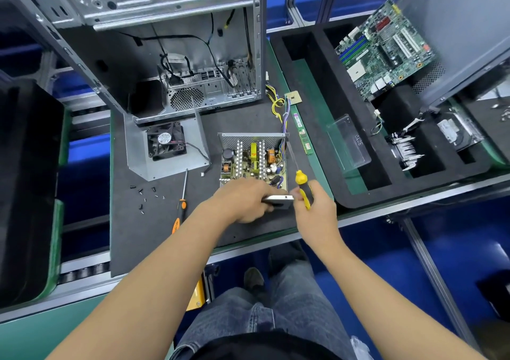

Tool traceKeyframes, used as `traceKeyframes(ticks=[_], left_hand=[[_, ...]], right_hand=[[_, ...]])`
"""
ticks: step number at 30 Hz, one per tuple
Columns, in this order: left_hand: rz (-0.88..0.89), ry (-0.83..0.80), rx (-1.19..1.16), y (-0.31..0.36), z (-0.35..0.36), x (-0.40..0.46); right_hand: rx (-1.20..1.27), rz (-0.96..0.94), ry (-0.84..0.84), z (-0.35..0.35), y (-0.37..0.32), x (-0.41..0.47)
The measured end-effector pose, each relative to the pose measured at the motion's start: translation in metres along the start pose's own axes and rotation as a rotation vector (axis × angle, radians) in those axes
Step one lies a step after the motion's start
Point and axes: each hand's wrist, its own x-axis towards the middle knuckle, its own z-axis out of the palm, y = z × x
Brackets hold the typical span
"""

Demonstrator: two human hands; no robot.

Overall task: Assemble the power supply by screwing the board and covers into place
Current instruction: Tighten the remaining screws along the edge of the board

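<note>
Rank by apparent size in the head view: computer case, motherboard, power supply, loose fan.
1. computer case
2. motherboard
3. power supply
4. fan
The motherboard lies farther off, so its true margin is unsure.

Both hands curled: left [242, 201], right [313, 210].

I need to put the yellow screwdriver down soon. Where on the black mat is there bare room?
Bare mat lies between the orange screwdriver and the left hand, and left of the loose screws. It is crowded around the power supply, fan cover and cable bundle.
</note>
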Motion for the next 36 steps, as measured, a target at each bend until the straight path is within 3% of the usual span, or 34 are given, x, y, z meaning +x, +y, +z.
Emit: traceKeyframes(ticks=[7,11,19,26,36], left_hand=[[0.037,0.035,-0.054,0.005,-0.017,-0.003],[0.035,-0.022,-0.163,0.010,-0.050,-0.003],[-0.056,-0.176,-0.629,0.015,-0.099,0.002],[-0.128,-0.214,-0.848,0.004,-0.110,0.012],[-0.140,-0.160,-0.765,-0.009,-0.122,0.024]], right_hand=[[0.136,0.041,0.049,0.000,-0.013,0.002],[0.208,0.009,0.123,-0.009,-0.031,0.010],[0.330,0.014,0.184,-0.023,-0.060,0.036],[0.307,0.061,0.143,-0.028,-0.056,0.050],[0.263,0.036,0.168,-0.025,-0.067,0.066]])
